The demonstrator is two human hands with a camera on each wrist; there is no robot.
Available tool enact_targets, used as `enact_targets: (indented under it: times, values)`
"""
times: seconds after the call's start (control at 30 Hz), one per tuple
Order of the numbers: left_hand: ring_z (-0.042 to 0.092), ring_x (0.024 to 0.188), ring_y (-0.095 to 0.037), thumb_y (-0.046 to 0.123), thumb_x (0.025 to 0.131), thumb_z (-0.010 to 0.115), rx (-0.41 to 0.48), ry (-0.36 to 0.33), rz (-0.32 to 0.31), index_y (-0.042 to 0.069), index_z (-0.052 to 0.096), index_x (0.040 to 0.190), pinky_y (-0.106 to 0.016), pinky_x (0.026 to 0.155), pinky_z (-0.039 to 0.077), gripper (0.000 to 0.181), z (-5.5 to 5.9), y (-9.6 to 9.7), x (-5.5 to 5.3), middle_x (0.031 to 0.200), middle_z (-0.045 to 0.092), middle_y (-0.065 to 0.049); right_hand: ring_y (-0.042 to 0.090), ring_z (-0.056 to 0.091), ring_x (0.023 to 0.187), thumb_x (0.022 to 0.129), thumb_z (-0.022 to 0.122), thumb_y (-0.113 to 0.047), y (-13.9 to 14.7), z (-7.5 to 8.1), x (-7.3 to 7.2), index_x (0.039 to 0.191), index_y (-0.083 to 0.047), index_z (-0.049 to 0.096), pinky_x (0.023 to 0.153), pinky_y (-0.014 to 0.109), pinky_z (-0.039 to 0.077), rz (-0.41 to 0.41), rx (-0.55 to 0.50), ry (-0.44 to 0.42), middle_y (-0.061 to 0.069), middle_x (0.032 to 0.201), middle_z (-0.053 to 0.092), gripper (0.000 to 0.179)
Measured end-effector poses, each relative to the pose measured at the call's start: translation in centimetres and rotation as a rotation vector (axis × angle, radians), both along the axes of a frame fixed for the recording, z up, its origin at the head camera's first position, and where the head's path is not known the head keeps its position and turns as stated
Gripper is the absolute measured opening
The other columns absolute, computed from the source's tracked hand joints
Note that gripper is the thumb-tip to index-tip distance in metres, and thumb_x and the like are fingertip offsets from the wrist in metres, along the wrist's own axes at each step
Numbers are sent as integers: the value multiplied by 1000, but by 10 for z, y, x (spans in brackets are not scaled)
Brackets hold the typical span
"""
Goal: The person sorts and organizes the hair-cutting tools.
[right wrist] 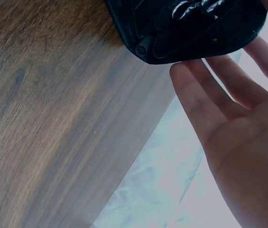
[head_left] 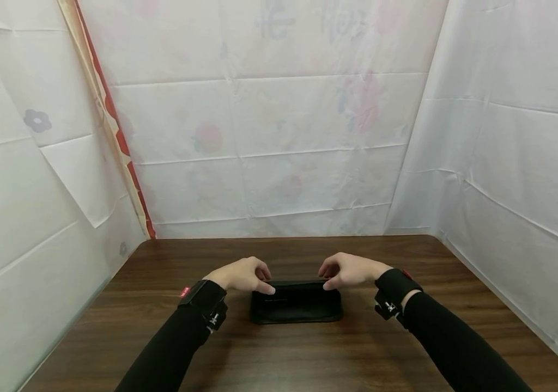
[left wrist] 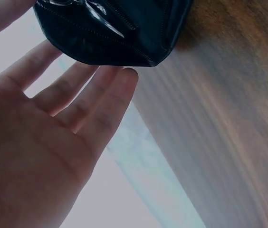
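Symmetrically arched inward, left hand (head_left: 241,275), right hand (head_left: 355,270), fingers (left wrist: 106,109) pinching black pouch (head_left: 296,309).

Free tabletop (head_left: 293,359) lies before the black case (head_left: 296,311); white sheets (head_left: 284,185) stand behind.

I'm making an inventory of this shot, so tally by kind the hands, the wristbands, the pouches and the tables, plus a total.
Hands: 2 (left hand, right hand)
Wristbands: 2, both black (left band, right band)
Pouches: 1 (black pouch)
Tables: 1 (brown wooden table)
Total: 6
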State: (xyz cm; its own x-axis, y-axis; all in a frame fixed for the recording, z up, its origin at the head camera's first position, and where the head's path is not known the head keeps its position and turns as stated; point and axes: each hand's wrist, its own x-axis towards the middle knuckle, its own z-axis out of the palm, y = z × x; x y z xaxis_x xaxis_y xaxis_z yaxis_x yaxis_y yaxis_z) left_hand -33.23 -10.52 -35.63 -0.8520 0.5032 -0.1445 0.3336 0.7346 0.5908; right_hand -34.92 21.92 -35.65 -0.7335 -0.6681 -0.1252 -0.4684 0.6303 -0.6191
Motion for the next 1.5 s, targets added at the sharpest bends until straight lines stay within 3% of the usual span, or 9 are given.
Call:
enact_targets:
  times: [0.47,0.73,0.93,1.23,1.5]
  values:
    - [55,125,-31,35,79,88,-66,-36,1,9,62,134,-52,105,44,66,-17,9,4,134,59,-13,31,51,130,87,79,-25,-5,-7,4,143,-8,55,108,51,41,-37,76,-82,7,137,57,64]
    - [55,116,-25,34,77,89,-109,-13,-18,8,55,142,-49,103,44,78,-26,12,4,136,57,-9,32,47,134,86,81,-22,-11,-11,7,147,-8,51,111,52,38,-21,113,-80,9,142,53,70]
    - [56,109,-23,32,77,86,-146,53,-19,10,57,140,-47,97,46,73,-31,15,4,131,58,-8,32,44,138,83,82,-24,-14,-12,10,150,-11,49,113,52,36,-24,153,-65,9,147,50,75]
    - [56,107,-22,28,76,84,-200,111,-16,13,60,136,-45,96,47,66,-30,16,7,124,60,-5,32,45,137,82,83,-25,-17,-10,11,149,-12,51,113,51,35,-35,172,-53,9,146,50,75]
    - [50,127,-29,41,78,87,-192,59,-5,15,54,145,-52,102,44,79,-29,14,9,141,54,-9,33,41,140,82,84,-26,-16,-11,13,150,-12,49,113,53,34,-57,197,-56,11,150,44,78]
